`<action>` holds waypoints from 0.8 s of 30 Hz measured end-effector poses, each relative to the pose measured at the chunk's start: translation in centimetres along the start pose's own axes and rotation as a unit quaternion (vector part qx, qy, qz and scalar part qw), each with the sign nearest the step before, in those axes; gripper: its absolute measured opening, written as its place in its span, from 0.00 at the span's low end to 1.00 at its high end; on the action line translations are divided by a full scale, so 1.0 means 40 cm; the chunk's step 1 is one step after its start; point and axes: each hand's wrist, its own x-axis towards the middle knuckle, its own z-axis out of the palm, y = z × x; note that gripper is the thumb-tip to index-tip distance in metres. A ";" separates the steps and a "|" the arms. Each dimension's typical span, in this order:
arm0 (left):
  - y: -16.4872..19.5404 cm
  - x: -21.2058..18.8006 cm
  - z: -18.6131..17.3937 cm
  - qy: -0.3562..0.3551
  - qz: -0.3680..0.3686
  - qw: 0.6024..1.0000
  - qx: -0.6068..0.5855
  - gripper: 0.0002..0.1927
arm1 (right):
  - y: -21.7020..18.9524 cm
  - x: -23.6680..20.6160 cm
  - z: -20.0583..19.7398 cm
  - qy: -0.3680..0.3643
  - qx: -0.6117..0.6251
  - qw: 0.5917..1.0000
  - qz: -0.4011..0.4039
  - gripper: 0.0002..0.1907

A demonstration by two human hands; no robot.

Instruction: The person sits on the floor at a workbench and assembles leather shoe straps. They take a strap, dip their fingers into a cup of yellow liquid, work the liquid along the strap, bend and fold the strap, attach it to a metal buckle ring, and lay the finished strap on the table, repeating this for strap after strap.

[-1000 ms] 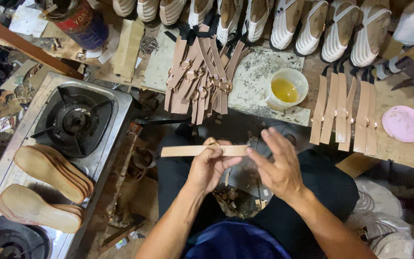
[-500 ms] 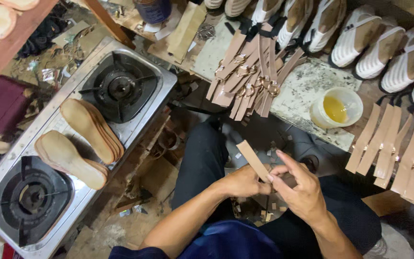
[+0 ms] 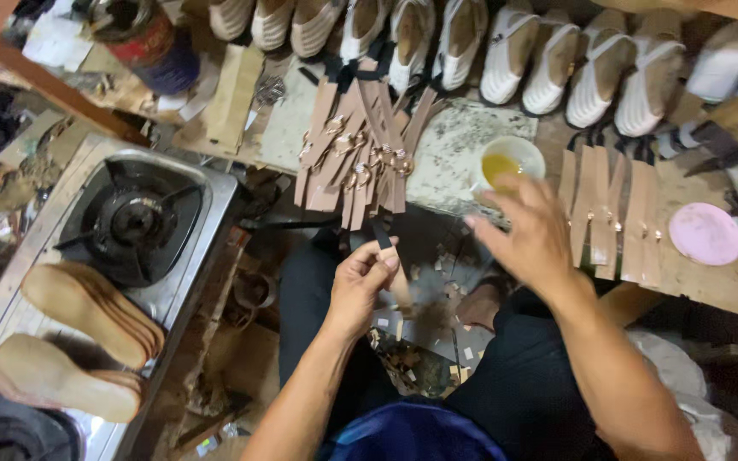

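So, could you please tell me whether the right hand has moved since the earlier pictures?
Yes. The right hand has left the strap in the left hand and reached up towards the glue cup.

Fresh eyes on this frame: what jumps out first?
Front and centre, the left hand pinches a tan strap in its grip, while the right hand, holding nothing, reaches towards a white cup of yellow liquid. Behind them a fanned pile of buckled straps lies on the bench, under a row of white sandals. At left, tan soles are stacked on a gas stove.
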 end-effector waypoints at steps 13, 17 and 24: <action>0.051 0.003 0.089 -0.013 -0.121 0.984 -0.127 0.18 | 0.109 0.057 -0.020 -0.031 -0.064 0.997 0.037 0.19; 0.048 0.002 0.113 -0.077 -0.103 0.981 -0.143 0.20 | 0.049 -0.032 -0.024 -0.007 0.088 0.996 0.024 0.08; 0.051 -0.020 0.160 -0.109 -0.126 0.975 -0.147 0.24 | -0.088 -0.098 0.009 0.044 0.070 0.987 -0.141 0.30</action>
